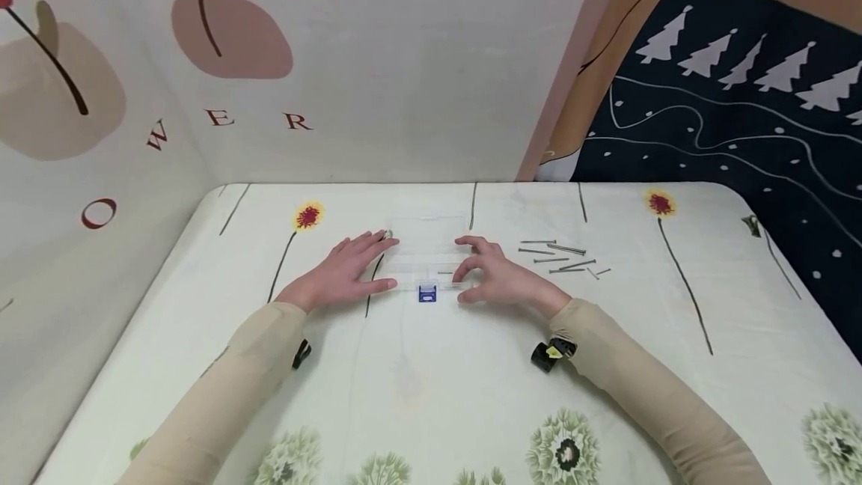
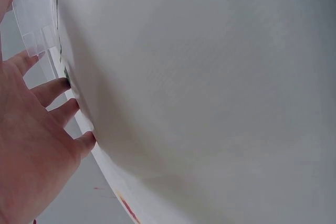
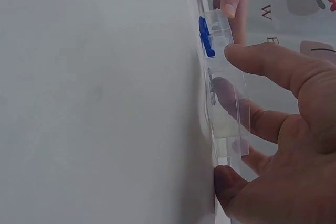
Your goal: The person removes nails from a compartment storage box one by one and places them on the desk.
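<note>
A clear plastic box (image 1: pixel 412 275) with a blue latch (image 1: pixel 427 293) on its front lies on the table, its transparent lid (image 1: pixel 427 234) laid back behind it. My left hand (image 1: pixel 346 272) rests at the box's left side, fingers spread and thumb by the front corner. At the right side is my right hand (image 1: pixel 501 279), its fingers bent and apart. One fingertip (image 3: pixel 227 92) shows through the clear wall, close to a thin metal nail (image 3: pixel 212 90) in the box. Whether that finger touches the nail is hard to tell.
Several loose nails (image 1: pixel 566 249) lie right of my right hand, with smaller ones (image 1: pixel 598 273) nearest the right. A flower-print cloth (image 1: pixel 471 380) covers the table. Behind it hangs a printed curtain (image 1: pixel 404 96), and a dark tree-patterned cloth (image 1: pixel 714 126) at the right.
</note>
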`<move>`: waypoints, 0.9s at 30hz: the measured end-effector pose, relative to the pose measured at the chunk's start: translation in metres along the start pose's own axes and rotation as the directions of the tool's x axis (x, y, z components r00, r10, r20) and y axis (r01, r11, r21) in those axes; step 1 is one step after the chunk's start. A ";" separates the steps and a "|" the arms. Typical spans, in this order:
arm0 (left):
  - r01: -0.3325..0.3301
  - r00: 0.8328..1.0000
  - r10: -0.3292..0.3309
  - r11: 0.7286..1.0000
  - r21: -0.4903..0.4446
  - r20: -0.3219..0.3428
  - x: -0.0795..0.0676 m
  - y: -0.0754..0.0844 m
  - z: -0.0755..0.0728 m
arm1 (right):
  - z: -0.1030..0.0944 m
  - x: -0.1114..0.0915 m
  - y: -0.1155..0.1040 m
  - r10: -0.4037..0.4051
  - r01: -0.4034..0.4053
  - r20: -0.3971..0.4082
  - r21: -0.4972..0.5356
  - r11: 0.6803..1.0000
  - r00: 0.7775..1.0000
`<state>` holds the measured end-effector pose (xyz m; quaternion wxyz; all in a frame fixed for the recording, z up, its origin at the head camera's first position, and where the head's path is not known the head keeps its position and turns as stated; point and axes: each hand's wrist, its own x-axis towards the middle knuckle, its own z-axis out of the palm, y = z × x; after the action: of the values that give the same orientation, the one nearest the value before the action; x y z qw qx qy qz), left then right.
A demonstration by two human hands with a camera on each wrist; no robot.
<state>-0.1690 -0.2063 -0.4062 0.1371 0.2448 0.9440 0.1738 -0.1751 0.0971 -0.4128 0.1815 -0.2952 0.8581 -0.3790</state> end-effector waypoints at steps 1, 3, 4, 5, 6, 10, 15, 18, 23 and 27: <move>0.000 1.000 0.000 1.000 0.000 -0.001 0.000 0.000 0.000 | 0.000 0.000 0.000 0.005 -0.005 0.000 0.004 1.000 1.000; -0.002 1.000 0.002 1.000 -0.001 -0.001 0.001 0.000 0.000 | 0.000 0.001 0.000 0.017 -0.017 0.000 0.016 1.000 1.000; -0.003 1.000 0.003 1.000 -0.002 -0.001 0.001 0.000 0.001 | -0.001 0.001 0.000 0.017 -0.017 -0.001 0.016 1.000 1.000; -0.002 1.000 0.002 1.000 -0.001 0.001 0.002 0.000 0.001 | -0.001 0.001 0.000 0.019 -0.019 -0.003 0.015 1.000 1.000; -0.001 1.000 0.001 1.000 0.001 0.003 0.002 -0.001 0.001 | -0.001 0.001 -0.001 0.017 -0.017 -0.005 0.011 1.000 1.000; 0.003 1.000 -0.003 1.000 0.003 0.002 0.001 -0.001 0.001 | -0.003 0.000 -0.002 0.009 -0.010 -0.024 -0.031 0.999 1.000; 0.007 1.000 -0.007 1.000 0.000 -0.001 0.002 -0.001 0.001 | -0.005 -0.002 -0.004 -0.029 0.026 -0.020 -0.113 0.993 0.999; 0.007 1.000 -0.007 1.000 0.004 -0.001 0.003 -0.002 0.002 | -0.007 -0.002 -0.005 -0.037 0.036 -0.007 -0.123 0.992 0.999; 0.008 1.000 -0.008 1.000 0.001 0.001 0.003 -0.002 0.002 | -0.008 -0.002 -0.002 -0.017 0.019 0.016 -0.086 0.996 1.000; 0.009 1.000 -0.009 1.000 -0.008 0.003 0.003 0.000 0.001 | -0.007 -0.001 -0.001 -0.007 0.008 0.034 -0.042 0.999 0.999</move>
<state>-0.1714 -0.2043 -0.4075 0.1403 0.2404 0.9441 0.1766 -0.1775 0.1009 -0.4070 0.1882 -0.3084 0.8615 -0.3567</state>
